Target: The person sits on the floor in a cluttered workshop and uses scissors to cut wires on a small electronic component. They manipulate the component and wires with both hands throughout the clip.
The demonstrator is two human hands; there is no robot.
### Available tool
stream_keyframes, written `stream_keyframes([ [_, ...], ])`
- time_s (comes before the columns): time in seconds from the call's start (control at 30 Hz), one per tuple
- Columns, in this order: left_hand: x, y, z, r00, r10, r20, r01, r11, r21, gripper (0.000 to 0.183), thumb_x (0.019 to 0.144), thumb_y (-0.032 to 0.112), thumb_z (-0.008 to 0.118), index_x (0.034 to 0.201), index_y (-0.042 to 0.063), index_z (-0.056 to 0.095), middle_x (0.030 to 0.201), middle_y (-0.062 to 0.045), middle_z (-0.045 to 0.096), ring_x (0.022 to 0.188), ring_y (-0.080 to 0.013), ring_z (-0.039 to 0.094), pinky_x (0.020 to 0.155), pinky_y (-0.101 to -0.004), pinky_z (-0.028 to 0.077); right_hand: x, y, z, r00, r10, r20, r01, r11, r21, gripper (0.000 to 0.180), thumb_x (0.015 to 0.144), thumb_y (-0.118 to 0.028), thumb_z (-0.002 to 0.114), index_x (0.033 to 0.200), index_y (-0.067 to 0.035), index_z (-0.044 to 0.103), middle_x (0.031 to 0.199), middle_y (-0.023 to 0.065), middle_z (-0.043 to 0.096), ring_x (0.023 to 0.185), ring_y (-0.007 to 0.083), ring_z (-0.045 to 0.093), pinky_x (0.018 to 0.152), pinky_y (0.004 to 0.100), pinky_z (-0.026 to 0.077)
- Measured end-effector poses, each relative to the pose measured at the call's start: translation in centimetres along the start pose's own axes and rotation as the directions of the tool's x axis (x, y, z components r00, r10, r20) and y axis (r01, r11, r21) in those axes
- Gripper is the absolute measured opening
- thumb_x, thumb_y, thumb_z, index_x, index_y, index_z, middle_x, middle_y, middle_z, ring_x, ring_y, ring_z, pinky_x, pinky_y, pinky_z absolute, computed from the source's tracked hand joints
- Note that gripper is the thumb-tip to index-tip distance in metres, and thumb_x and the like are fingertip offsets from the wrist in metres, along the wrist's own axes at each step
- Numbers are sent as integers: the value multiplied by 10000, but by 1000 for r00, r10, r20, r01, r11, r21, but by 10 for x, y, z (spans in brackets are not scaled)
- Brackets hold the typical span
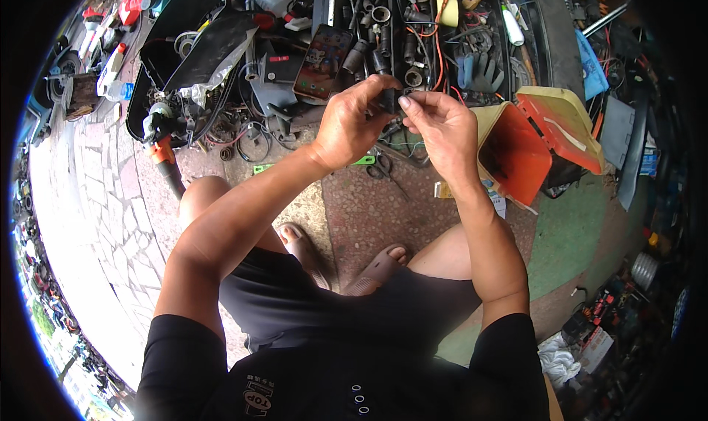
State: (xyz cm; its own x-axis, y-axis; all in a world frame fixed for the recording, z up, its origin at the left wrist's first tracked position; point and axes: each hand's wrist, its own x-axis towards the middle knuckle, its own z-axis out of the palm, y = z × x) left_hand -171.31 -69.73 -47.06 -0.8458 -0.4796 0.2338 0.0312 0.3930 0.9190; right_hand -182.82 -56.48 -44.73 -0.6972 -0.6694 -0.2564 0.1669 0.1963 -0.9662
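Observation:
My left hand [354,119] grips a small black part [390,100] between thumb and fingers, in front of my chest and over the near edge of the tool clutter. Its exact kind is hard to make out. My right hand [440,122] comes in from the other side, thumb and fingers bent, the tips right beside the black part. Whether something small is pinched there is hidden. Just beyond the hands lie several metal sockets [380,15] and a smartphone [322,61] with a lit screen. Below them on the floor are black-handled scissors [380,169].
To the right, a cream and orange plastic bin [517,150] lies on its side, lid open. An orange and black power tool [163,153] rests by my left knee. Work gloves [478,70], a yellow tape roll [448,10] and a black case [145,97] are among the clutter.

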Motion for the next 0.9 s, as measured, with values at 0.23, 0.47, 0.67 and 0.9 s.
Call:
stream_keyframes([
  [0.23, -1, -2, 2, 992, 126, -3, -125, 988, 92, 507, 776, -97, 745, 1240, 52, 608, 1005, -110, 681, 857, -202, 697, 728, -313, 563, 3, 4, -4, 1000, 22, -9, -22, 1000, 23, 232, 911, -156, 780, 1057, 8, 705, 896, 40, 720, 718, 91, 669, 653, 208, 538],
  [0.47, -2, -1, 0, 995, 100, -2, -99, 989, 114, 525, 768, -98, 752, 1252, 39, 602, 1008, -101, 678, 864, -190, 687, 733, -307, 560, 7, 1, -3, 999, 42, 20, -41, 999, -17, 191, 939, -119, 734, 1070, 15, 699, 904, 45, 718, 732, 95, 671, 668, 218, 544],
  [0.67, 0, -9, 8, 978, -204, -39, 174, 908, -381, 428, 810, -136, 729, 1180, 22, 584, 946, -39, 691, 862, -89, 659, 748, -265, 581, 7, 3, -5, 995, -20, 96, 15, 999, 45, 143, 963, -84, 684, 1068, 14, 687, 904, 29, 701, 767, 92, 667, 727, 222, 548],
  [0.9, 14, -13, -2, 931, -359, 68, 291, 616, -732, 407, 856, -94, 726, 1210, 40, 577, 928, -68, 698, 832, -167, 711, 773, -285, 593, 7, 4, -23, 965, -128, 231, 190, 944, -271, 137, 969, -79, 675, 1054, 27, 662, 943, 33, 692, 812, 81, 647, 747, 229, 528],
])
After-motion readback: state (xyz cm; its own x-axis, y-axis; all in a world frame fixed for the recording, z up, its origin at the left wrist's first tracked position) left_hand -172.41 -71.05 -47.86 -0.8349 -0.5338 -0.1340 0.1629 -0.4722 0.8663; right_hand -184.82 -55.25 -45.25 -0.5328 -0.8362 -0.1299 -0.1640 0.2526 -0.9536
